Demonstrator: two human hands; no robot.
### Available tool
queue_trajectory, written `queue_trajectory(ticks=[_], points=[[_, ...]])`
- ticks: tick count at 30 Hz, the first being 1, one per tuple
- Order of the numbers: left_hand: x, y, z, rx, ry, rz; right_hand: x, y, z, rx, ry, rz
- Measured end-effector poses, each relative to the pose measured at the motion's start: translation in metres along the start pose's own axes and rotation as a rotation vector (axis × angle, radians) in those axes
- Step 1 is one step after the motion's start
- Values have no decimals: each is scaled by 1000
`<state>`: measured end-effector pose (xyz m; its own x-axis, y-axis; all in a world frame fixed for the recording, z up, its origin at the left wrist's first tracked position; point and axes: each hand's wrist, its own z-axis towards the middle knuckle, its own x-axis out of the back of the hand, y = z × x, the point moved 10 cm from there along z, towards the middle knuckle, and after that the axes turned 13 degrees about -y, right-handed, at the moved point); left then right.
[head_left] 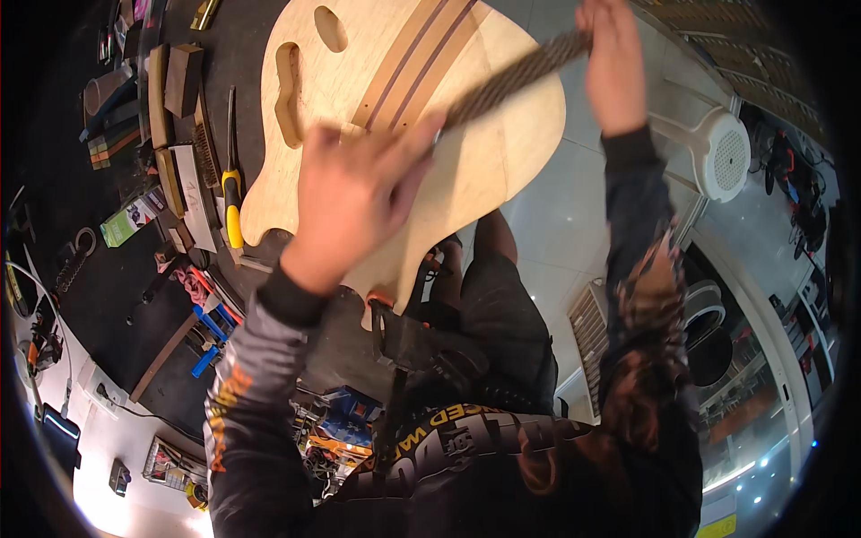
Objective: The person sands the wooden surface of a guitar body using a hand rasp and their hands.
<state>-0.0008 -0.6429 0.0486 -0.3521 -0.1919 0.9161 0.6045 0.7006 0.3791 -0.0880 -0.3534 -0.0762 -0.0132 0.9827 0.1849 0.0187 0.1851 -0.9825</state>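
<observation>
A pale wooden electric guitar body (484, 152) with brown and dark stripes along its middle lies at the edge of the dark workbench. Across its right part slants a long dark rasp (520, 79) with a coarse surface, slightly blurred. My left hand (354, 197) is closed on the rasp's lower left end, above the wood. At the upper right end, my right hand (617, 76) grips the tool beyond the body's edge. Whether the rasp touches the wood I cannot tell. A clamp (381, 305) with an orange pad sits at the body's near horn.
Left of the body lies a slim dark tool with a yellow handle (232, 204). Wood blocks (184, 81), a brush (205, 148), a green-white box (131, 218) and a blue clamp (212, 334) crowd the bench (242, 54). A white stool (722, 154) stands at right.
</observation>
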Motion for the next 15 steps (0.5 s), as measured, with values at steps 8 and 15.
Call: queue_trajectory(ticks=[8,15], points=[[2,-1,-45,4,-78,-4,-28,-41,-48,-1,-13,93],[4,-20,-21,7,-110,62,-33,-22,-30,20,43,152]])
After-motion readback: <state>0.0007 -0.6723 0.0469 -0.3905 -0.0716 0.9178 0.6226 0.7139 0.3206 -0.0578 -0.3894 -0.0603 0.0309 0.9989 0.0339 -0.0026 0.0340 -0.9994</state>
